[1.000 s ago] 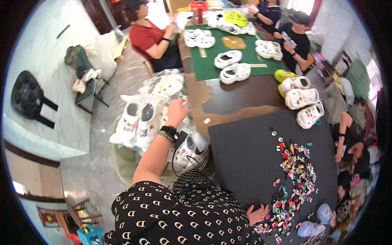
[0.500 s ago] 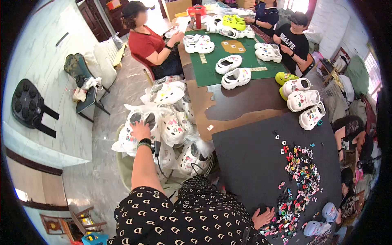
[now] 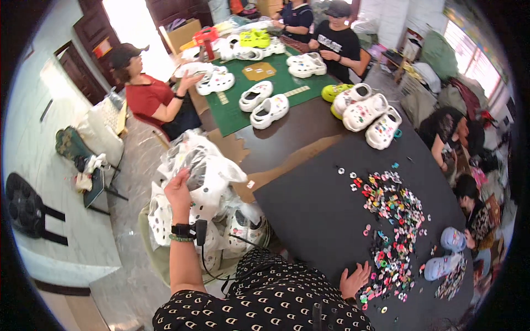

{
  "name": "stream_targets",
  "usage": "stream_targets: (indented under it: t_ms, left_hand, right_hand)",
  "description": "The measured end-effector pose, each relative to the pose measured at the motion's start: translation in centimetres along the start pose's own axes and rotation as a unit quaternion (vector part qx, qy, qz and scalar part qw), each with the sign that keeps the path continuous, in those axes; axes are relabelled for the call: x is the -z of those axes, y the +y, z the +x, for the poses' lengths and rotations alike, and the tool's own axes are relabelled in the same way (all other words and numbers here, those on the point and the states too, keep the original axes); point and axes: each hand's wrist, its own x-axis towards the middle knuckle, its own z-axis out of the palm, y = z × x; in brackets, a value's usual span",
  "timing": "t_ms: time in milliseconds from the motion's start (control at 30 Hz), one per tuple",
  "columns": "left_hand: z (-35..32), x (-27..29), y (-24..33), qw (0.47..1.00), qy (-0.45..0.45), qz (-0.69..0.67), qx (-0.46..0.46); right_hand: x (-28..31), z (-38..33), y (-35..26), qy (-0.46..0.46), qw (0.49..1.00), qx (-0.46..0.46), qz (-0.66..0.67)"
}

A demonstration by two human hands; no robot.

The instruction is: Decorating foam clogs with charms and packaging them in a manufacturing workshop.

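My left hand (image 3: 179, 193) is raised beside the table and grips a clear plastic bag holding a white clog (image 3: 208, 177). Below it lies a heap of more bagged white clogs (image 3: 237, 229) on the floor against the table's side. A dark watch and a bead bracelet sit on that wrist. My right hand (image 3: 355, 278) rests flat, fingers spread, on the black mat (image 3: 309, 204). It touches the near end of a spread of small colourful charms (image 3: 393, 220).
Decorated white clogs (image 3: 365, 113) stand past the mat, more on a green mat (image 3: 234, 118). A person in red (image 3: 149, 96) sits left, two people (image 3: 337, 38) at the far end, others (image 3: 452, 132) on the right. Light blue clogs (image 3: 452, 240); folding chair (image 3: 95, 179); black stool (image 3: 22, 204).
My left hand moved left over the heap and has taken hold of a bagged clog, now lifted. My right hand has stayed on the mat by the charms.
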Motion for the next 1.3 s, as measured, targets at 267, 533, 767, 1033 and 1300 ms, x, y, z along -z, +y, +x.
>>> stream_targets:
  t_ms: [267, 533, 767, 1033, 1300]
  left_hand:
    - [-6.3, -13.2, 14.9, 0.864, -0.354, -0.072, -0.351]
    - [-18.6, -22.7, 14.2, 0.66, -0.563, 0.021, -0.496]
    - [-22.6, -21.4, 15.3, 0.699, -0.547, -0.011, -0.461]
    - [-20.7, -17.2, 14.1, 0.722, -0.669, 0.013, -0.176]
    - [-23.6, -16.0, 12.1, 0.548, -0.818, 0.02, 0.173]
  right_hand:
    - [0.8, -0.7, 0.3, 0.04, 0.997, -0.003, 0.065]
    - [1.9, 0.1, 0.4, -0.003, 0.992, -0.021, 0.127]
    - [3.6, 0.2, 0.5, 0.036, 0.987, -0.032, 0.154]
    - [3.9, 1.0, -0.6, -0.365, 0.781, -0.114, 0.493]
    - [2.3, 1.3, -2.0, -0.434, 0.69, -0.054, 0.576]
